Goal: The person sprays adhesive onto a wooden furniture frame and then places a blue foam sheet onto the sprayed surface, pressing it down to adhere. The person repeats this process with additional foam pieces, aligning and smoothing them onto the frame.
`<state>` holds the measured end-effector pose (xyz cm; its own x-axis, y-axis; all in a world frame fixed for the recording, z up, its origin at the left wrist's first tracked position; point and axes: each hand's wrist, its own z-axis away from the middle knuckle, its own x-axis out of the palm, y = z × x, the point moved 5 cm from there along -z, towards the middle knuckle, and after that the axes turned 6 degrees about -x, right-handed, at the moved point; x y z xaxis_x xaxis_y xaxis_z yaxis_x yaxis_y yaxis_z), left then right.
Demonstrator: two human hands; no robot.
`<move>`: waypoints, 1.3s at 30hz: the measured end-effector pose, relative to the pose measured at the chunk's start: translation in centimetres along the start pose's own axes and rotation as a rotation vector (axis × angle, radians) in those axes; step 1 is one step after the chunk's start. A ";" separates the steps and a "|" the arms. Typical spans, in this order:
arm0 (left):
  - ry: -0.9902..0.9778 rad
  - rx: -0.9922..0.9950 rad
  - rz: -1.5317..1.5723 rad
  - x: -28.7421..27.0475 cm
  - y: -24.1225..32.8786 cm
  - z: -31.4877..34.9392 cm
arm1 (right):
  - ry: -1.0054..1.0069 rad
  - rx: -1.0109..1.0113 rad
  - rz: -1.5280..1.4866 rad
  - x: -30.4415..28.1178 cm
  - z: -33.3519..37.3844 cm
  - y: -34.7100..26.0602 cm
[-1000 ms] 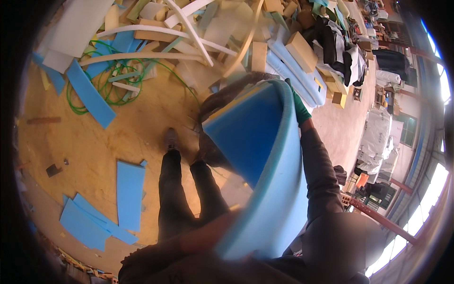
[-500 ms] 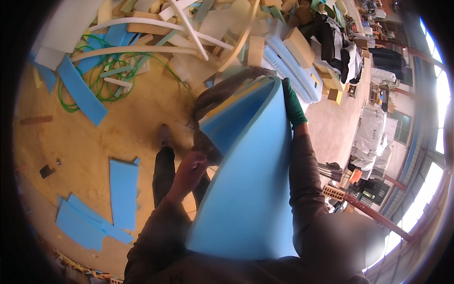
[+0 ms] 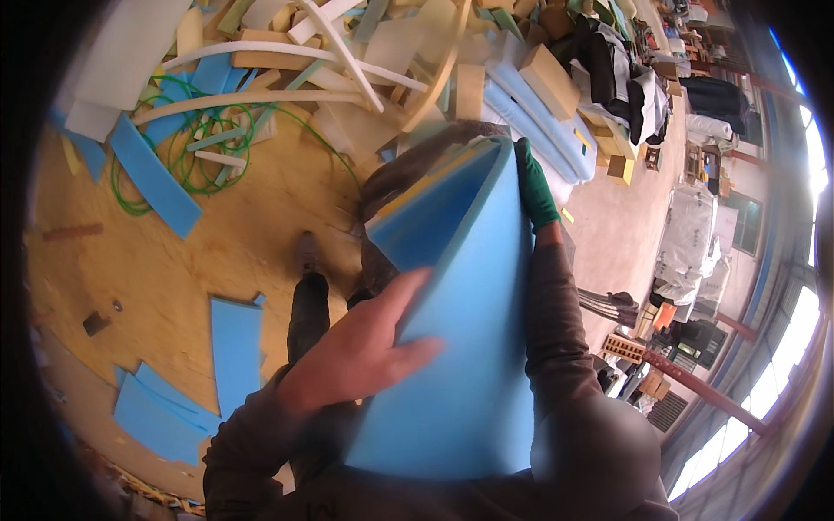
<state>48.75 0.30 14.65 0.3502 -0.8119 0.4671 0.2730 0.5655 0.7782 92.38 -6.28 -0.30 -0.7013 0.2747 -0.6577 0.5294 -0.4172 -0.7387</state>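
Observation:
A large blue foam sheet (image 3: 452, 373) is bent over on itself in front of me, its folded end narrowing to a point at the far side. Inside the fold a darker blue hollow shows, with a yellow strip along its left edge. My right hand (image 3: 537, 182), in a green glove, grips the sheet by the far right side of the fold; its thumb is hidden. Bare and slightly blurred, my left hand (image 3: 369, 347) is at the sheet's left edge with thumb and fingers apart. The thumb lies over the blue face, and the fingertips reach the edge near the hollow.
Foam offcuts (image 3: 347, 52) are heaped at the far side, beside a tangle of green cord (image 3: 204, 165). Blue foam pieces (image 3: 236, 356) lie on the floor to the left. A dark covered support (image 3: 408, 169) stands under the fold. Wrapped white bundles (image 3: 686, 234) are at the right.
My left hand has come up and to the right, from beside the sheet to its left edge, and its curled fingers have spread. The right hand keeps its place on the fold.

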 end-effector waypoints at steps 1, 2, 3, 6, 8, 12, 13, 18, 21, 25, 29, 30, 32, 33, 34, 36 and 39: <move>0.011 -0.012 -0.011 -0.2 0.2 0.3 | -0.001 -0.024 0.024 0.2 0.0 0.2; 0.023 -0.023 -0.024 -0.4 0.2 0.6 | 0.002 -0.036 0.046 0.2 0.0 0.3; 0.023 -0.035 -0.012 -0.5 0.3 0.7 | 0.004 -0.030 0.052 0.4 0.0 0.3; 0.044 -0.040 0.023 -0.8 0.3 1.0 | 0.036 -0.026 0.077 0.6 0.4 -0.8; 0.065 -0.027 0.072 -1.1 0.4 1.1 | 0.063 0.088 0.007 0.6 0.7 -1.3; 0.062 -0.070 0.089 -1.7 0.2 1.4 | 0.042 0.124 0.098 0.5 0.9 -2.0; 0.046 -0.092 0.099 -1.8 0.1 1.5 | 0.050 0.011 0.189 0.5 1.0 -2.4; -0.034 -0.061 -0.016 -1.3 0.8 1.8 | -0.017 -0.133 -0.256 -0.1 -0.2 -2.6; -0.074 0.023 -0.070 -0.4 2.1 1.4 | -0.025 0.167 -0.254 0.4 0.1 -3.1; -0.090 0.079 -0.172 0.2 3.5 1.0 | -0.027 0.276 -0.408 1.4 1.8 -7.4; -0.073 -0.070 -0.033 -0.5 2.8 1.9 | 0.003 0.205 -0.205 1.9 1.8 -10.3; -0.045 -0.058 -0.026 -0.6 2.6 2.1 | 0.018 0.193 -0.150 1.8 1.9 -10.4; 0.009 -0.046 0.003 -0.9 1.9 2.2 | 0.037 0.165 -0.085 2.1 1.9 -9.7; 0.032 -0.015 -0.017 -1.1 1.6 2.1 | 0.032 0.076 -0.022 2.1 1.8 -9.5; 0.046 0.006 -0.019 -1.3 1.2 1.8 | 0.038 0.101 0.034 2.1 1.8 -8.6; 0.044 0.005 -0.015 -1.7 0.6 1.9 | 0.053 0.030 0.165 2.2 2.0 -7.5; 0.017 -0.042 0.046 -2.6 -0.3 1.6 | 0.112 -0.100 0.387 2.6 1.9 -6.9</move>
<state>46.26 1.99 13.84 0.3783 -0.7826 0.4944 0.2937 0.6080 0.7377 86.03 -4.31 3.38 -0.3878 0.2091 -0.8977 0.7913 -0.4240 -0.4406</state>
